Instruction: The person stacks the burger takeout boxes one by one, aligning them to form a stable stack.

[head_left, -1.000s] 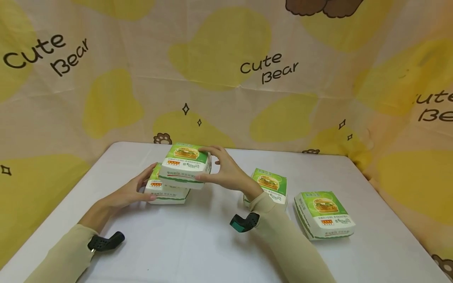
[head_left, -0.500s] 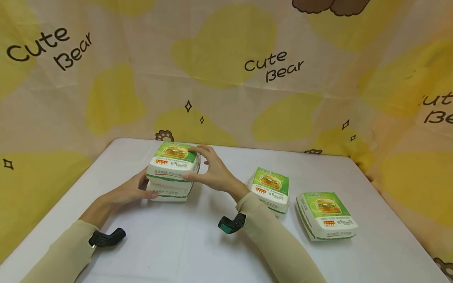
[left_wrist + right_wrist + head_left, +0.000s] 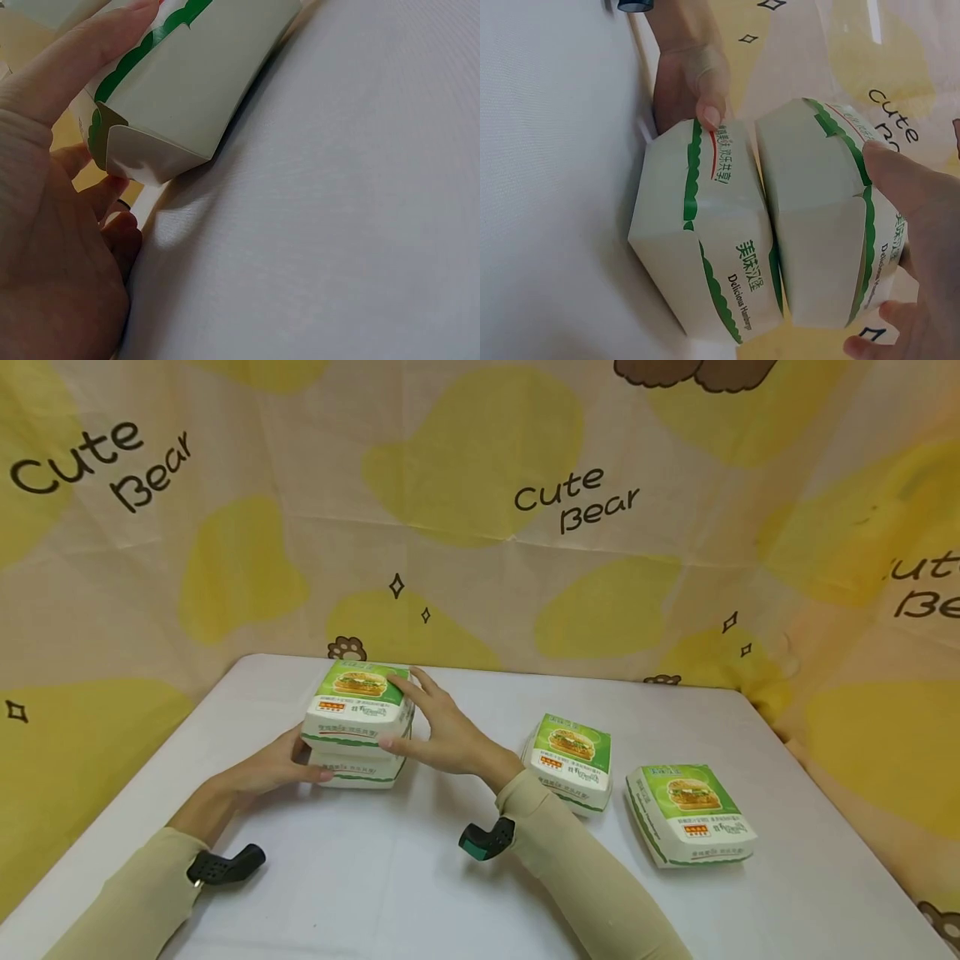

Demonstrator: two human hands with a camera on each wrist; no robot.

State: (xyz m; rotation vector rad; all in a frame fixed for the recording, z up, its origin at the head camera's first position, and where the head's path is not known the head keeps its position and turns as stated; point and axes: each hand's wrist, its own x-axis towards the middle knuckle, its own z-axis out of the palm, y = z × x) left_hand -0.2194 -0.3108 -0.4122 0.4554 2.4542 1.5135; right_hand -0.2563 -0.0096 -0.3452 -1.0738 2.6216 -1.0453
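Two green-and-white burger boxes form a stack at the table's left. My left hand [image 3: 264, 767] holds the lower burger box [image 3: 358, 770] by its left end, thumb across the front. The left wrist view shows this thumb [image 3: 90, 56] on the carton's side and the other fingers around its far side. Upon it rests the upper burger box [image 3: 358, 702], a burger picture facing up. My right hand [image 3: 453, 735] holds its right end, thumb at the front corner and fingers at the top edge. From the right wrist, a narrow dark seam separates the upper carton [image 3: 817, 217] and lower carton [image 3: 712, 232].
Two more burger boxes sit on the right half of the white table [image 3: 352, 893]: one nearer burger box [image 3: 570, 760] beside my right forearm, and another burger box [image 3: 690, 814] farther right. A patterned cloth [image 3: 450, 527] hangs behind the table.
My right hand has carried the upper burger box left and lowered it onto the lower one, which it now covers squarely. My left hand has stayed at the lower box.
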